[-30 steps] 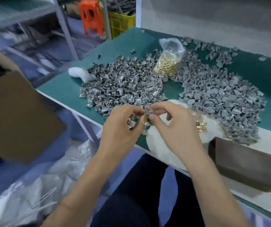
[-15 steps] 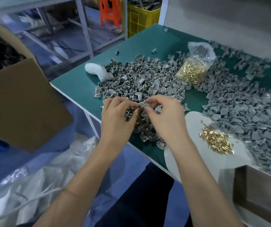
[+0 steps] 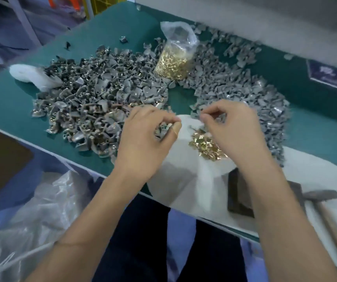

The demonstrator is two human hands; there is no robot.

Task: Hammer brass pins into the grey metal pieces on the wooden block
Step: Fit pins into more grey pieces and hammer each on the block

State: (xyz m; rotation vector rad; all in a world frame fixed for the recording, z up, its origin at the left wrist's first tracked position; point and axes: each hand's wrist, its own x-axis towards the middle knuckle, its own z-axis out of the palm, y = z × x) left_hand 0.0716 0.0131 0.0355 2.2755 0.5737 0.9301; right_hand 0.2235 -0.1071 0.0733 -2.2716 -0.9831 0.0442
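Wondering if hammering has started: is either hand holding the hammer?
No: the hammer lies untouched beside the wooden block, away from both hands.

Shiny brass pins (image 3: 205, 144), dull grey metal pieces (image 3: 94, 98), clear plastic bag (image 3: 176, 51)

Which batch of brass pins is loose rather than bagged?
The small loose pile of brass pins on the white cloth under the right hand; the other sits in a clear bag.

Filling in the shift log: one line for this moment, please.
left hand: pinches grey piece | right hand: pinching over loose brass pins | hammer: idle beside wooden block
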